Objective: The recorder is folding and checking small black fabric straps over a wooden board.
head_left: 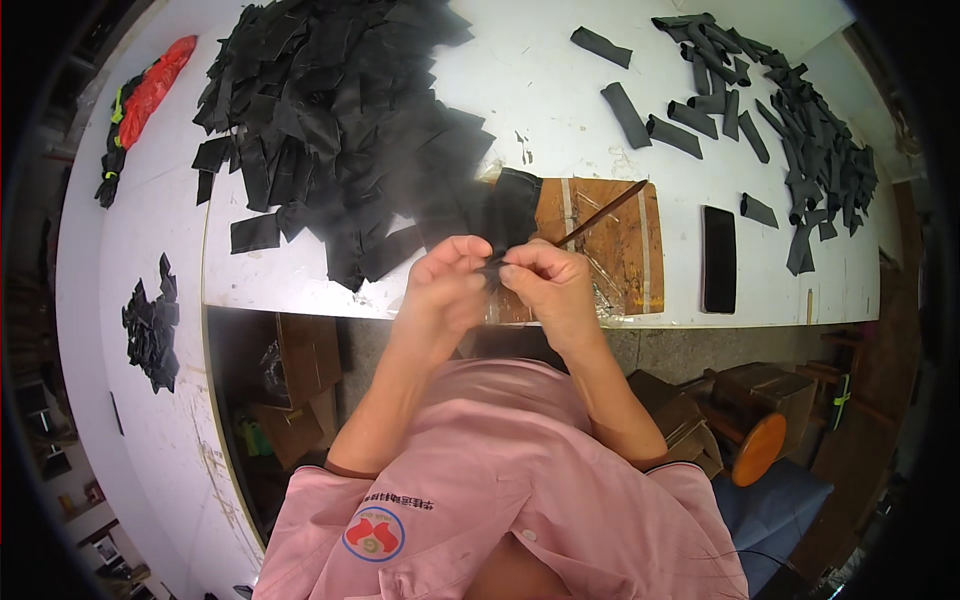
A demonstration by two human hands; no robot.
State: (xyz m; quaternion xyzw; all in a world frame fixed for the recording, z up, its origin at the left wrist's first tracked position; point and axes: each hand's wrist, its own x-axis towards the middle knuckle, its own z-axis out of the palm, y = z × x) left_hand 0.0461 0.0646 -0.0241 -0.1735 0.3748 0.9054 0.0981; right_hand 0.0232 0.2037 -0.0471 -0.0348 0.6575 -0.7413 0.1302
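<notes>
Black fabric piece [516,203]: held over wooden board [640,235], near front of desk [560,120].
Left hand [440,295], right hand [562,288]: piece's near end pinched in both hands' fingers; left blurred.
Fabric edge: apparently being turned or opened.
Next move: steady pinch probably needed.

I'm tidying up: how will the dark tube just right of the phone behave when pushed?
The dark tube is probably light, looking like thin rolled sheet. It may squash easily, as its right end appears flattened. It likely won't roll far, since its outline isn't a clean cylinder.
</notes>
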